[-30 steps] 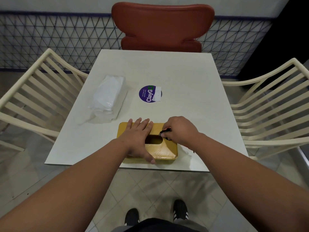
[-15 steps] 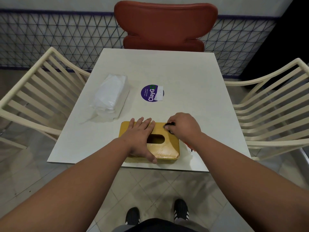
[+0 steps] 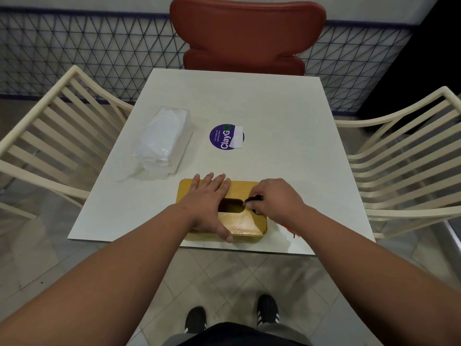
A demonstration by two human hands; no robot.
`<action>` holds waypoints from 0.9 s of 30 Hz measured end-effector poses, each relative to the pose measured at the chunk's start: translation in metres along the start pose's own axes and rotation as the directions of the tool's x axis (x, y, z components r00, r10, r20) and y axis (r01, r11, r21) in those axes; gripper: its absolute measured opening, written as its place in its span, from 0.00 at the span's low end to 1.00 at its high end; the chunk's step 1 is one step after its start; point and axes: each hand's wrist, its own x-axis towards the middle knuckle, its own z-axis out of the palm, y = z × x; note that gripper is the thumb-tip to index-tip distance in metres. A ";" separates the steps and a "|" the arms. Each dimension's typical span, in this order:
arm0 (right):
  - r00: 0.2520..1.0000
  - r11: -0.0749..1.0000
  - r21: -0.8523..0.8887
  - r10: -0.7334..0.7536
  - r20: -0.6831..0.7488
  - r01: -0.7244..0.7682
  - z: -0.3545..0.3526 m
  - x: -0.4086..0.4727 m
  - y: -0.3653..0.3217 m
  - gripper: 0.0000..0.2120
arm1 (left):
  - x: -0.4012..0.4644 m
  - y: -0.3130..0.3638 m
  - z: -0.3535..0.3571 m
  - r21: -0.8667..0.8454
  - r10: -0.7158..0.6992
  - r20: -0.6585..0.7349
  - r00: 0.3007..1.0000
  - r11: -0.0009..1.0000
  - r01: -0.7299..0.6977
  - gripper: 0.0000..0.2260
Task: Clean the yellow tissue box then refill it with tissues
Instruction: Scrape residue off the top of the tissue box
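Note:
The yellow tissue box lies at the near edge of the white table, its oval slot facing up and nothing showing inside. My left hand presses flat on the box's left half, fingers straight and thumb down the near side. My right hand grips a small dark-tipped brush whose tip touches the right end of the slot. A red bit of it pokes out under my wrist. The pack of white tissues, in clear plastic, lies on the table left of and beyond the box.
A round purple sticker with a white slip on it sits mid-table. A red chair stands at the far side, and cream slatted chairs stand at the left and right. A mesh fence runs behind.
My right hand has shifted the brush tip a little away along the box top and back to the slot's right end. My left hand stays pressed on the box.

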 end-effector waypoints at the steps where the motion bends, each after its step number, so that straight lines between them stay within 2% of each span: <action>1: 1.000 1.000 -0.020 -0.019 0.025 0.020 0.002 -0.002 -0.002 0.10 | 0.000 0.000 0.000 0.001 -0.001 -0.001 1.000 1.000 0.001 0.62; 6: 0.986 0.994 -0.050 0.090 -0.143 -0.098 -0.005 0.007 0.007 0.13 | 0.000 0.000 -0.001 -0.009 0.003 0.012 1.000 1.000 -0.003 0.62; 11: 0.996 1.000 0.001 -0.028 0.081 0.028 0.004 -0.016 -0.006 0.09 | 0.000 0.001 -0.001 0.000 0.008 0.009 1.000 1.000 -0.008 0.62; 14: 0.998 0.992 0.106 0.063 -0.006 -0.062 0.000 -0.019 0.007 0.09 | -0.001 0.000 -0.001 -0.004 0.006 0.013 1.000 1.000 -0.006 0.62; 16: 0.989 0.989 0.095 0.121 -0.090 -0.112 -0.002 -0.017 0.012 0.10 | 0.000 0.000 -0.001 -0.002 0.006 0.012 1.000 1.000 -0.006 0.62; 18: 0.994 0.997 0.026 0.073 -0.076 -0.071 0.000 -0.018 0.005 0.10 | 0.000 0.000 -0.001 0.000 0.007 0.012 1.000 1.000 -0.007 0.62; 22: 0.990 0.992 -0.060 -0.104 0.095 0.110 0.015 -0.032 -0.018 0.10 | -0.001 0.001 0.000 0.004 0.000 0.004 1.000 1.000 0.000 0.63; 27: 0.998 0.998 -0.050 0.028 -0.051 -0.030 0.010 -0.024 -0.014 0.09 | -0.001 0.001 -0.001 0.001 0.002 0.004 1.000 1.000 -0.002 0.62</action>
